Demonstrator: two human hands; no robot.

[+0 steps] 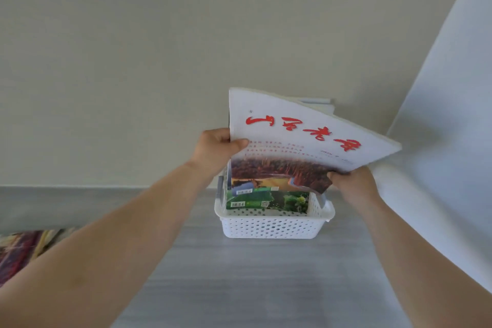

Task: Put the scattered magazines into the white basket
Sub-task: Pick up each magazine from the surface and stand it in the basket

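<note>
Grey surface (pixel 253 287) is carrying the white basket (pixel 271 226), green magazine (pixel 266 201) standing inside, just below the left grip (pixel 215 149) and right grip (pixel 351 181), both clutching a red-lettered magazine (pixel 292 136).

A magazine (pixel 292 136) above the basket (pixel 271 226); other magazines (pixel 266 202) inside, seemingly upright.

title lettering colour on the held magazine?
Red lettering on the white magazine cover, head view.

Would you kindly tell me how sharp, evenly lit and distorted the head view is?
Head view: soft, even light, no glare; on the magazine the red title is clear, the small print blurred; the white basket looks fairly sharp; the wide lens stretches both forearms; the patterned item at left is smeared.
</note>
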